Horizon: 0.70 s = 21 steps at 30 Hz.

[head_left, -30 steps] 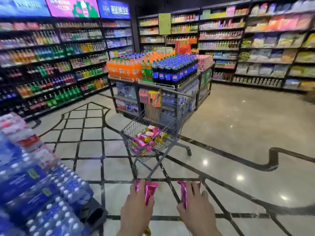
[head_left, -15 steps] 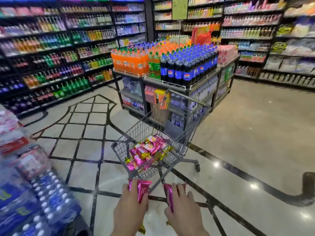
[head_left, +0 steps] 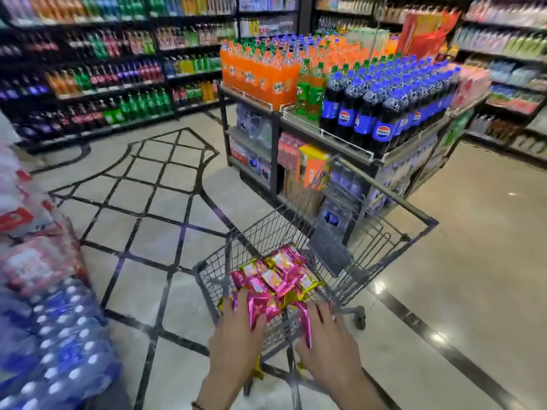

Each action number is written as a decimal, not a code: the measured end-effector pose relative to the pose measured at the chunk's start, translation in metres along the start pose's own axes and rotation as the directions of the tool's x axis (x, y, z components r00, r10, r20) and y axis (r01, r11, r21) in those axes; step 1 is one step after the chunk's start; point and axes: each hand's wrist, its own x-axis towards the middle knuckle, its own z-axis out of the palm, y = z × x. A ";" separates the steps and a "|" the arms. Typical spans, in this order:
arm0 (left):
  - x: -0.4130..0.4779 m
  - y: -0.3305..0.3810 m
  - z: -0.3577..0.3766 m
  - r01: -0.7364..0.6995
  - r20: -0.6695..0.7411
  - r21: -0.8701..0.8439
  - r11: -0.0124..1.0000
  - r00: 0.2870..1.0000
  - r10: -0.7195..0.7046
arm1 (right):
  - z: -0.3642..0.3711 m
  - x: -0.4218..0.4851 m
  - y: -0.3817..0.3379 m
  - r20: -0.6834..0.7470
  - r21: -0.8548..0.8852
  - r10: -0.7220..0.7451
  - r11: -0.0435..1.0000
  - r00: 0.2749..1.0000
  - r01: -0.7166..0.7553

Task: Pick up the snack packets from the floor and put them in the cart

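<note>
Both grips are closed: the left hand (head_left: 236, 338) pinches a pink packet (head_left: 260, 306), and the right hand (head_left: 330, 347) curls round a second packet (head_left: 305, 325). A second ago both hands were well short of the cart (head_left: 260, 232). Now I see them at its near rim, packets just beside the pile (head_left: 275, 276) inside. I judge release is next.
</note>
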 end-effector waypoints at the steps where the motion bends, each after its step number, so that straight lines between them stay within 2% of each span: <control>1: 0.019 0.001 -0.001 0.000 0.001 -0.001 1.000 1.000 0.000 | -0.004 0.020 -0.003 0.010 -0.010 -0.016 1.000 1.000 0.017; 7: 0.107 -0.003 0.001 0.071 -0.046 -0.024 0.997 0.996 -0.072 | -0.005 0.129 -0.009 0.128 -0.029 -0.071 0.997 0.989 0.076; 12: 0.160 -0.027 0.033 0.264 -0.010 -0.083 0.961 0.964 -0.266 | 0.005 0.213 -0.009 0.244 -0.087 -0.146 0.981 0.959 0.171; 15: 0.190 -0.034 0.052 0.381 -0.007 -0.092 0.920 0.924 -0.383 | 0.015 0.265 -0.008 0.279 -0.080 -0.245 0.958 0.929 0.276; 18: 0.217 -0.036 0.073 0.531 -0.022 -0.135 0.837 0.843 -0.538 | 0.036 0.309 -0.002 0.309 -0.034 -0.298 0.946 0.903 0.324; 21: 0.243 -0.042 0.098 0.635 -0.031 -0.166 0.755 0.761 -0.647 | 0.065 0.348 0.011 0.400 -0.041 -0.334 0.924 0.853 0.381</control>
